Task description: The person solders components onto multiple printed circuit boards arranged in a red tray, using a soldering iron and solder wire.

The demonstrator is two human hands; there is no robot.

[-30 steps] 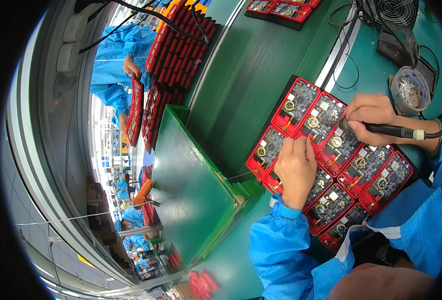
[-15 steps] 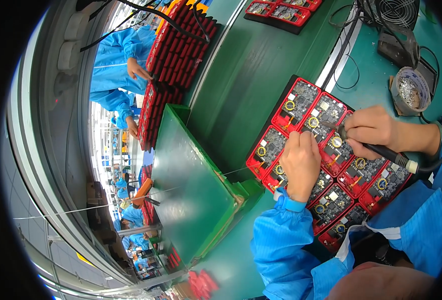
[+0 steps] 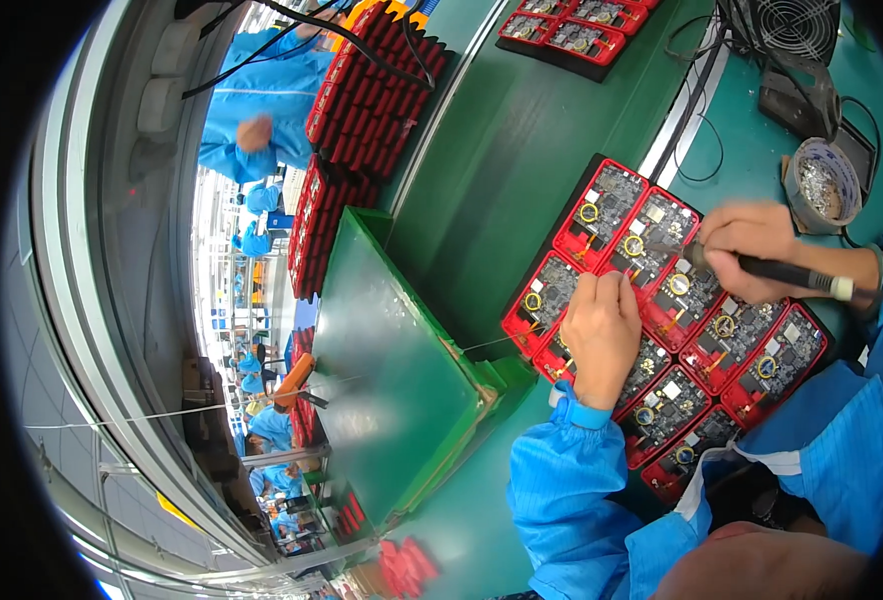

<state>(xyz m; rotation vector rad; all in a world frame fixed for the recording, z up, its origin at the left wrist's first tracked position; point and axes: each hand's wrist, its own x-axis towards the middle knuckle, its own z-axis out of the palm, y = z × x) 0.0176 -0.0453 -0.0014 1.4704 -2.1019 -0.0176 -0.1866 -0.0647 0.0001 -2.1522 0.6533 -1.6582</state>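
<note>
My right hand [image 3: 752, 245] is wrapped round the black handle of a soldering iron [image 3: 790, 276]. The iron points left over the circuit boards, its tip end blurred. Just left of it, my left hand [image 3: 604, 330] has thumb and fingers pinched together above the boards; what they hold is too small to make out. A blue band [image 3: 580, 411] circles that wrist. Beneath both hands lies a dark tray with several red housings [image 3: 703, 360], each carrying a dark circuit board [image 3: 559, 283] and a ringed yellow part. My left hand covers some of the housings.
A tub of metallic scraps [image 3: 824, 185] stands at the right beside a dark stand and a fan [image 3: 794, 28]. Another tray of red housings [image 3: 584, 38] lies at the far side. Left are a green-edged panel [image 3: 402, 330], stacked red trays [image 3: 377, 95] and a co-worker's blue sleeve [image 3: 307, 130].
My right hand and the soldering iron have drawn slightly right, away from my left hand, which stays pinched over the boards. The co-worker's hands have left the stacked trays. The view has shifted a little.
</note>
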